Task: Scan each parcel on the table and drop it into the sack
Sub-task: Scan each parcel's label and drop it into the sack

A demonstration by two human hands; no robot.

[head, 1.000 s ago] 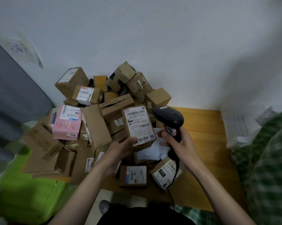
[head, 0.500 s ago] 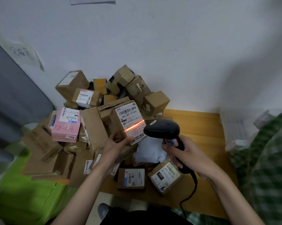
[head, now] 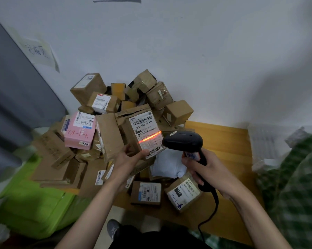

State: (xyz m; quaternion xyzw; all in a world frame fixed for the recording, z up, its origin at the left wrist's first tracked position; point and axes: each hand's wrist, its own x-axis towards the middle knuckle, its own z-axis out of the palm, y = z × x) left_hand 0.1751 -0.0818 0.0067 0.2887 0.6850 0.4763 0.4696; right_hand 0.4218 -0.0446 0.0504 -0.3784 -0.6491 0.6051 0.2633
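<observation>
My left hand point(head: 129, 157) holds a brown cardboard parcel point(head: 142, 132) by its lower edge, white label facing me. My right hand point(head: 202, 168) grips a black corded barcode scanner point(head: 183, 141), its head just right of the parcel. An orange scan line lies across the lower part of the label. Behind and left rises a heap of cardboard parcels point(head: 126, 94), with a pink box point(head: 79, 132) among them. The green sack point(head: 34, 203) lies at the lower left below the table point(head: 223, 139).
Two small labelled boxes point(head: 146, 192) point(head: 183, 192) and a white soft packet point(head: 167, 164) lie near the table's front edge. A green checked cloth point(head: 295, 186) fills the right side. White bubble wrap point(head: 266, 141) sits at the table's right. A wall stands close behind.
My left hand lifted and tilted the parcel up and left. The scanner swung down to the label's right side, and the orange scan line came on across the label.
</observation>
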